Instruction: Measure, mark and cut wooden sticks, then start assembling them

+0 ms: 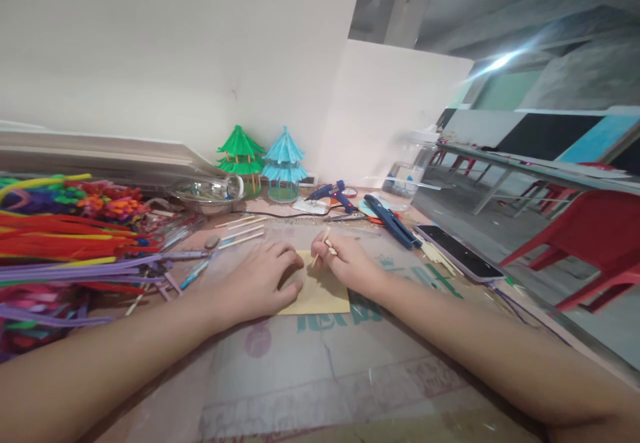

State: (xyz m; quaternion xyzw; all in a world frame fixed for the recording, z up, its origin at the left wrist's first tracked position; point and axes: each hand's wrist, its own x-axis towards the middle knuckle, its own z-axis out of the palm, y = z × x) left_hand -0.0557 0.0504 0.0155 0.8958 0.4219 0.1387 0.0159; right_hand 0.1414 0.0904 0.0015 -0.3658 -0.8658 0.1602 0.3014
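Observation:
A yellow rectangular sheet (325, 296) lies on the printed plastic covering the table. My left hand (265, 279) rests on its left side, thumb and fingers apart, holding nothing. Over the sheet's upper right part, my right hand (345, 259) is closed on thin wooden sticks (327, 235), whose pale ends poke out between the fingers. One stick slants down toward the sheet; whether its tip touches is unclear. More loose sticks (243, 235) lie beyond my left hand, and another bunch (440, 256) is to the right of my right hand.
Pipe cleaners (65, 236) pile up at left beside a metal bowl (207, 193). A green pagoda model (240, 156) and a blue one (285, 163) stand at the back. Nearby are a glue gun (335, 195), a blue stapler-like tool (393, 221), a phone (460, 253) and a clear jar (407, 166).

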